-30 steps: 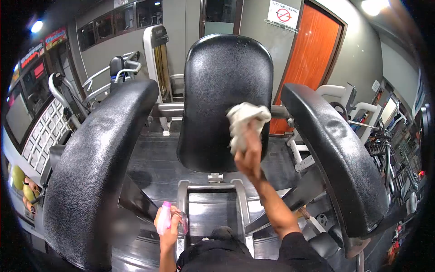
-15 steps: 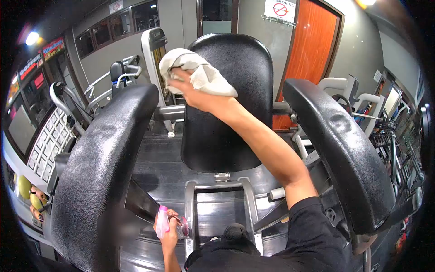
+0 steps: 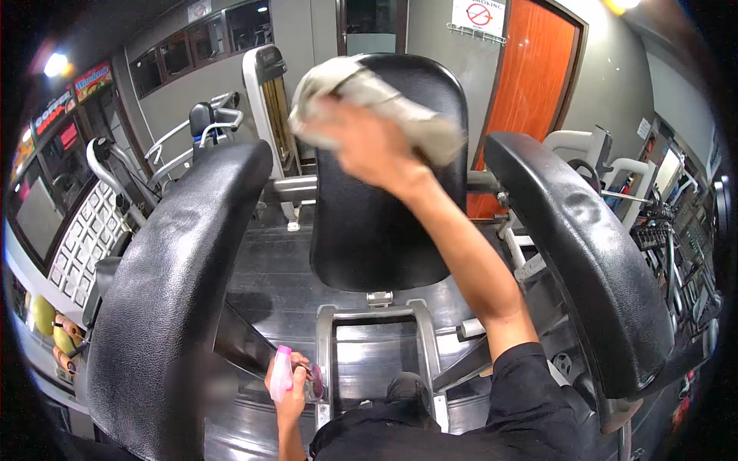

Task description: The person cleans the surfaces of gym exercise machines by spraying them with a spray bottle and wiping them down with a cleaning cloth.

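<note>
My right hand [image 3: 369, 146] is blurred with motion and presses a crumpled white cloth [image 3: 361, 92] against the top of the black padded backrest [image 3: 384, 223] of a gym machine. Low in the view, my left hand [image 3: 292, 388] grips a small spray bottle [image 3: 281, 372] with a pink cap and holds it above the machine's metal frame [image 3: 377, 338]. A black arm pad stands on each side of the backrest, the left pad [image 3: 177, 284] and the right pad [image 3: 584, 253].
Other gym machines with white frames [image 3: 192, 142] stand at the back left and at the right [image 3: 607, 165]. An orange door [image 3: 530, 84] with a no-smoking sign [image 3: 478, 14] beside it is behind the backrest. A vending machine [image 3: 58, 177] is at the far left.
My right hand has carried the cloth from the backrest's right side up to its top left, then across toward the top middle. My left hand with the bottle has stayed put.
</note>
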The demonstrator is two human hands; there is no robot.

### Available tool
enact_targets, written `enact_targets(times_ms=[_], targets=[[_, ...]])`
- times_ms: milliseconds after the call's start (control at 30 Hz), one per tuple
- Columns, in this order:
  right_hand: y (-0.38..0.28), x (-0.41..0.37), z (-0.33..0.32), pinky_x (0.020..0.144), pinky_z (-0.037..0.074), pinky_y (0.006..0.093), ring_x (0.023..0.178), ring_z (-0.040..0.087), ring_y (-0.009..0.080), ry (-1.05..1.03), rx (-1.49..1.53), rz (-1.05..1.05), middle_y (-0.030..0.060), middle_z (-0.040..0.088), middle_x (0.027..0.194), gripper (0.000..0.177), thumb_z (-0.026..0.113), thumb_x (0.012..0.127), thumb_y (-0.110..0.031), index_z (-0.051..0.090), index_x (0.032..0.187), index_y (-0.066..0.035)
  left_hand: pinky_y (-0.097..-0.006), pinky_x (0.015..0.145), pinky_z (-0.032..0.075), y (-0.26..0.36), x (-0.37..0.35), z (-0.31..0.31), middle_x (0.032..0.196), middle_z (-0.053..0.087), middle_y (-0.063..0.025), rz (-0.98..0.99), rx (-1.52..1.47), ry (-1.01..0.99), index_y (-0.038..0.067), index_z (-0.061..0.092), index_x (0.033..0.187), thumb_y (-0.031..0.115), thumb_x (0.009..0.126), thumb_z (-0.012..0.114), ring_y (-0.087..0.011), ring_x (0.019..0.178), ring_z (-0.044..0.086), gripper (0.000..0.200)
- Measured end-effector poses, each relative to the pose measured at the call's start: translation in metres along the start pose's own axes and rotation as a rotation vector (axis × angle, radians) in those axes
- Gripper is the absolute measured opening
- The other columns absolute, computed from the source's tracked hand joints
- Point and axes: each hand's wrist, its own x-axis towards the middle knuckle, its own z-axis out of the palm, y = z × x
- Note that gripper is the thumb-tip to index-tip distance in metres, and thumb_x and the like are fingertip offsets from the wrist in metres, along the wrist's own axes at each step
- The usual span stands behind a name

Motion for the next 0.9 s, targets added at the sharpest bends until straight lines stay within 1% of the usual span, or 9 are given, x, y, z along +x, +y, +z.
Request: enact_targets(times_ms=[133, 200, 333, 433, 467, 533, 667, 800, 900], targets=[[0.006, -0.014, 0.002, 0.100, 0.040, 0.0400, 0.116, 0.051, 0.0272, 0.043, 0.001, -0.099, 0.0076, 0.053, 0.128, 0.060, 0.050, 0.071, 0.005, 0.054, 0.126, -0.018, -0.0262, 0.057, 0.050, -0.003, 0.001, 0.006, 0.088, 0.057, -0.0121, 0.025, 0.011, -0.029, 0.000, 0.049, 0.095, 0.003, 0.087, 0.056, -0.0129, 0.066, 0.056, 0.011], [0.026, -0.019, -0.019, 0.097, 0.043, 0.0405, 0.115, 0.052, 0.0280, 0.315, -0.081, 0.101, 0.0098, 0.055, 0.126, 0.058, 0.053, 0.072, 0.003, 0.054, 0.127, -0.017, -0.0263, 0.057, 0.050, -0.003, -0.002, 0.005, 0.087, 0.057, -0.0122, 0.041, 0.035, -0.043, -0.001, 0.049, 0.094, 0.004, 0.087, 0.056, -0.0129, 0.065, 0.056, 0.011], [0.035, -0.025, -0.023, 0.100, 0.039, 0.0429, 0.125, 0.040, 0.0367, 0.390, -0.359, 0.663, 0.0189, 0.043, 0.136, 0.055, 0.057, 0.076, -0.008, 0.052, 0.130, -0.019, -0.0260, 0.057, 0.049, -0.006, -0.010, 0.004, 0.087, 0.057, -0.0123, 0.021, -0.004, -0.046, -0.001, 0.048, 0.094, 0.005, 0.087, 0.056, -0.0129, 0.064, 0.056, 0.012], [0.009, -0.021, -0.005, 0.096, 0.043, 0.0456, 0.123, 0.044, 0.0328, 0.320, -0.189, 0.305, 0.0127, 0.043, 0.138, 0.054, 0.055, 0.077, -0.009, 0.053, 0.128, -0.026, -0.0258, 0.057, 0.049, -0.004, -0.016, 0.002, 0.086, 0.057, -0.0122, 0.001, 0.017, -0.022, -0.002, 0.048, 0.094, 0.006, 0.087, 0.056, -0.0128, 0.063, 0.056, 0.013], [-0.011, -0.025, 0.003, 0.096, 0.043, 0.0448, 0.120, 0.047, 0.0307, -0.027, -0.187, 0.294, 0.0086, 0.043, 0.139, 0.053, 0.052, 0.078, -0.008, 0.053, 0.127, -0.027, -0.0257, 0.057, 0.049, -0.005, -0.017, 0.002, 0.086, 0.057, -0.0121, -0.012, -0.008, 0.006, -0.002, 0.049, 0.094, 0.006, 0.087, 0.056, -0.0127, 0.063, 0.056, 0.013], [-0.040, -0.033, 0.010, 0.096, 0.045, 0.0407, 0.119, 0.049, 0.0303, -0.186, 0.074, 0.113, 0.0040, 0.044, 0.138, 0.058, 0.055, 0.075, -0.005, 0.051, 0.128, -0.029, -0.0259, 0.056, 0.048, -0.010, -0.017, -0.003, 0.086, 0.057, -0.0121, -0.009, 0.011, -0.009, -0.002, 0.049, 0.094, 0.005, 0.087, 0.055, -0.0127, 0.062, 0.056, 0.012], [-0.026, -0.044, 0.000, 0.100, 0.042, 0.0388, 0.119, 0.048, 0.0309, -0.128, 0.125, 0.046, 0.0082, 0.047, 0.134, 0.056, 0.052, 0.076, -0.001, 0.053, 0.128, -0.021, -0.0265, 0.056, 0.048, -0.012, -0.015, -0.004, 0.087, 0.057, -0.0119, 0.006, 0.023, -0.025, -0.001, 0.049, 0.095, 0.001, 0.086, 0.055, -0.0129, 0.061, 0.055, 0.012], [0.018, -0.061, -0.034, 0.108, 0.028, 0.0435, 0.130, 0.034, 0.0368, 0.308, -0.131, 0.602, 0.0194, 0.041, 0.137, 0.054, 0.055, 0.078, -0.003, 0.051, 0.130, -0.017, -0.0267, 0.057, 0.048, -0.016, -0.013, -0.006, 0.088, 0.057, -0.0117, 0.011, -0.005, -0.004, -0.001, 0.049, 0.096, 0.000, 0.086, 0.055, -0.0132, 0.062, 0.055, 0.012], [0.015, -0.063, -0.025, 0.108, 0.027, 0.0444, 0.130, 0.033, 0.0390, 0.324, -0.252, 0.779, 0.0226, 0.036, 0.139, 0.050, 0.057, 0.083, -0.008, 0.050, 0.131, -0.016, -0.0266, 0.057, 0.048, -0.020, -0.013, -0.007, 0.089, 0.057, -0.0125, -0.050, 0.030, -0.019, 0.000, 0.049, 0.097, 0.001, 0.087, 0.055, -0.0130, 0.063, 0.055, 0.012]])
